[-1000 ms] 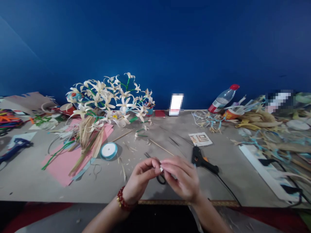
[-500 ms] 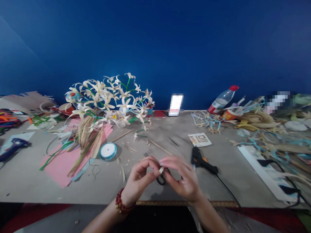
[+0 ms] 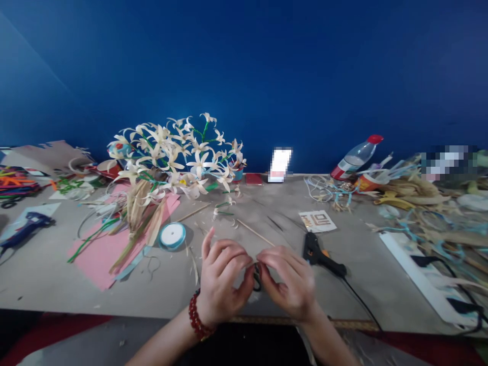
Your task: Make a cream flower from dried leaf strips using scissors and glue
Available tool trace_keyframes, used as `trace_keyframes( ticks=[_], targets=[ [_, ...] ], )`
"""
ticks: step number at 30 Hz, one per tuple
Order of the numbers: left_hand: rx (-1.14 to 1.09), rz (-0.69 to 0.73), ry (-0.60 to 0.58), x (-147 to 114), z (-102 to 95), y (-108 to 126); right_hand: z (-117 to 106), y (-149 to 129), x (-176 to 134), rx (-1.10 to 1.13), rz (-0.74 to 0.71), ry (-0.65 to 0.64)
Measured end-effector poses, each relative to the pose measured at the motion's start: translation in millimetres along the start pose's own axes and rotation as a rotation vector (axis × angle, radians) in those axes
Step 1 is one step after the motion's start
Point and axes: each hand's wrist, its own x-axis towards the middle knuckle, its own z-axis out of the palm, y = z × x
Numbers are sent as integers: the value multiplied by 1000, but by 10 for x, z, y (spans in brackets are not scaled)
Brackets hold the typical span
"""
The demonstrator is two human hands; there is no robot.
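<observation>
Over the front middle of the table, my left hand (image 3: 224,277) and my right hand (image 3: 292,279) meet fingertip to fingertip. Both pinch thumb against index finger; whatever lies between them is hidden or too small to make out. My left little finger sticks up, and a red bead bracelet (image 3: 198,316) circles that wrist. A dark loop (image 3: 257,282), which looks like a scissors handle, shows below the fingertips. Right of my hands lies a black glue gun (image 3: 322,256) with its cord. Left of them rests a roll of light-blue ribbon (image 3: 173,236).
White artificial flowers (image 3: 200,162) stand at the back left. Dried husks (image 3: 139,208) lie on pink paper (image 3: 91,262). A blue glue gun (image 3: 28,229) is far left. At right are a power strip (image 3: 412,279), a tilted bottle (image 3: 354,157) and tangled fibres.
The pale strip seen between my fingertips is now hidden. My left hand has turned, its fingers raised with the little finger up. The view has shifted slightly.
</observation>
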Motion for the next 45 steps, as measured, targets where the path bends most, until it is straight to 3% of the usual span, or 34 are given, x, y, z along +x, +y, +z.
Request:
trace_keyframes(
  ticks=[8, 16, 19, 26, 31, 37, 43, 45],
  targets=[
    [6, -19, 35, 18, 46, 10, 36, -44, -57, 11, 44, 29],
    [16, 27, 40, 11, 49, 19, 51, -33, -68, -4, -1, -31],
    [16, 14, 57, 11, 40, 2, 44, -31, -85, -20, -14, 2],
    [18, -84, 233, -48, -3, -183, -6, -55, -75, 4, 24, 149],
    [-25, -42, 178, -31, 17, -92, 78, -86, -32, 16, 48, 58],
    [1, -8, 152, -4, 64, -27, 110, -101, -13, -12, -25, 90],
    [-10, -63, 241, -34, 23, -160, 43, -39, -95, -61, -60, 287],
    [-45, -29, 201, -34, 4, -139, 35, -27, -113, -28, -80, 294]
  ],
)
